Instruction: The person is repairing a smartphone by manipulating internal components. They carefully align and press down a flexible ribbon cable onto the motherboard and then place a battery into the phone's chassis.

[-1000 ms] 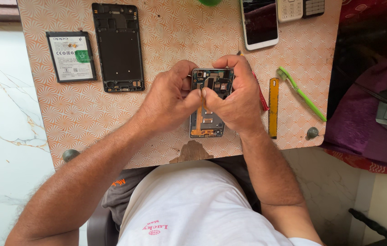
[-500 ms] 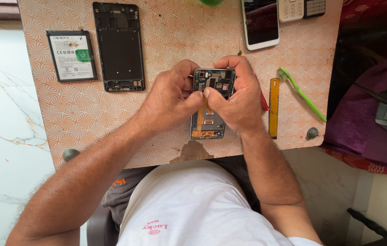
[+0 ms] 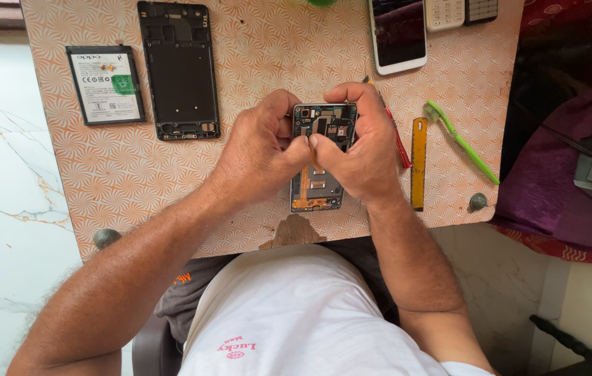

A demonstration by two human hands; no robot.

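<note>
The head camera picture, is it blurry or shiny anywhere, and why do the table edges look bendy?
Head view: sharp on both hands, left hand and right hand, around the opened phone. Soft, even daylight, only faint shadows under the hands. A pale reflection shows on the white phone's screen. The wide lens bows the table edges and stretches the forearms near the bottom.
</note>
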